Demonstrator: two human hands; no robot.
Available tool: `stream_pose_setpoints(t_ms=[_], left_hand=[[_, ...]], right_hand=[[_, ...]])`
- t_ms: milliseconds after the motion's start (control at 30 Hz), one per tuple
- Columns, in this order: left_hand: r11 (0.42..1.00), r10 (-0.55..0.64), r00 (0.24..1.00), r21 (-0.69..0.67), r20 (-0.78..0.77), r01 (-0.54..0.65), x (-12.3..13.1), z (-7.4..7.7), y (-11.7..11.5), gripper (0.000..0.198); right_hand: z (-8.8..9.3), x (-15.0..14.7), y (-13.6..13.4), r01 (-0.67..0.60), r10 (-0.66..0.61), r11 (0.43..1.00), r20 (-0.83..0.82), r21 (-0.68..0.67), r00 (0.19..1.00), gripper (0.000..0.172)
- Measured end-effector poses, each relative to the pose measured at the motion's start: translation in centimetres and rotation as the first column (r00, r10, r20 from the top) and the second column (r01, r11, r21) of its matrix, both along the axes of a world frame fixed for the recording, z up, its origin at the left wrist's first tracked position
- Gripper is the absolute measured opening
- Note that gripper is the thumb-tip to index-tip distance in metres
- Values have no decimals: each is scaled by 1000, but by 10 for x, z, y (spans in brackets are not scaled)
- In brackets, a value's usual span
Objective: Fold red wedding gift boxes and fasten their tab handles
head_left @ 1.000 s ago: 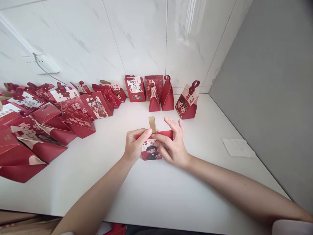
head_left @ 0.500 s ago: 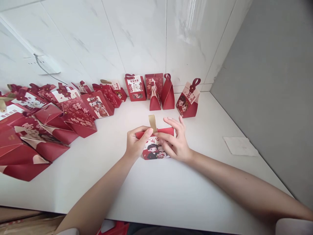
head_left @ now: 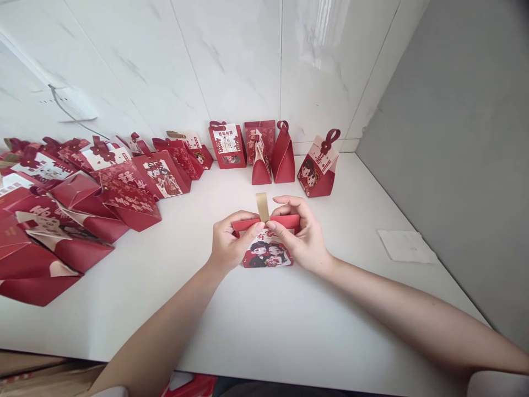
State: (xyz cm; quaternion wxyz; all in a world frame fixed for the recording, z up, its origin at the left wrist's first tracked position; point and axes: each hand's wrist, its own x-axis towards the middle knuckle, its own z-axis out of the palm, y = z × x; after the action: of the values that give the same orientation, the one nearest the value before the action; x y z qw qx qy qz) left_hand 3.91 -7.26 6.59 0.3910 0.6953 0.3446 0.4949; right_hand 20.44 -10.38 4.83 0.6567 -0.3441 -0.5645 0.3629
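Note:
A red gift box (head_left: 269, 255) with a printed cartoon couple stands upright on the white table in front of me. A gold ribbon loop (head_left: 262, 206) rises from the middle of its top edge. My left hand (head_left: 231, 238) grips the box's upper left, thumb on the front near the ribbon's foot, fingers behind. On the other side my right hand (head_left: 305, 234) pinches the top edge, its thumb close to the left thumb and its fingers partly hidden behind the box.
Many red gift boxes (head_left: 132, 198) crowd the table's left side. Along the tiled wall stand several more, among them a box with a dark red loop (head_left: 317, 171) at the right. A white paper square (head_left: 407, 246) lies near the grey panel (head_left: 450, 165). A cable hangs from a wall socket (head_left: 70, 105).
My right hand has closed from loosely spread fingers to a hold on the box's top edge, thumb beside the ribbon. The box has turned slightly and shifted a little right.

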Motion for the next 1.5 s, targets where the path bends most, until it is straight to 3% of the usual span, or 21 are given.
stream_pose_setpoints(t_ms=[100,200,300,400,600,933,1133,1367,1500], left_hand=[[999,1,999,-50,39,1,0,-5,2,19],[995,24,997,-97,79,-16,2,-10,5,22],[992,72,991,-110,110,-60,5,-13,5,21],[994,47,992,-100,120,-35,7,-10,1,21],[998,-12,997,-67,71,17,8,-5,-7,23],[992,-48,997,-114,62,55,9,-4,-7,24],[985,-74,992,-147,107,90,9,-9,-5,22],[984,-103,993,-140,51,110,7,-8,-4,23],[992,-30,996,-122,81,40,11,-23,2,24]], right_hand=[[4,2,1,-57,56,996,-5,-74,998,36],[5,4,4,-63,65,996,26,-66,998,34],[5,6,5,2,-3,1000,64,23,998,31],[9,8,5,102,-127,982,156,157,980,16],[20,10,2,121,-181,961,235,248,955,8],[21,7,-2,117,-117,993,119,5,986,15],[25,14,5,-17,12,999,141,37,990,9],[26,15,8,48,-46,999,62,-18,997,12],[15,12,9,18,-17,1000,48,-14,999,18]])
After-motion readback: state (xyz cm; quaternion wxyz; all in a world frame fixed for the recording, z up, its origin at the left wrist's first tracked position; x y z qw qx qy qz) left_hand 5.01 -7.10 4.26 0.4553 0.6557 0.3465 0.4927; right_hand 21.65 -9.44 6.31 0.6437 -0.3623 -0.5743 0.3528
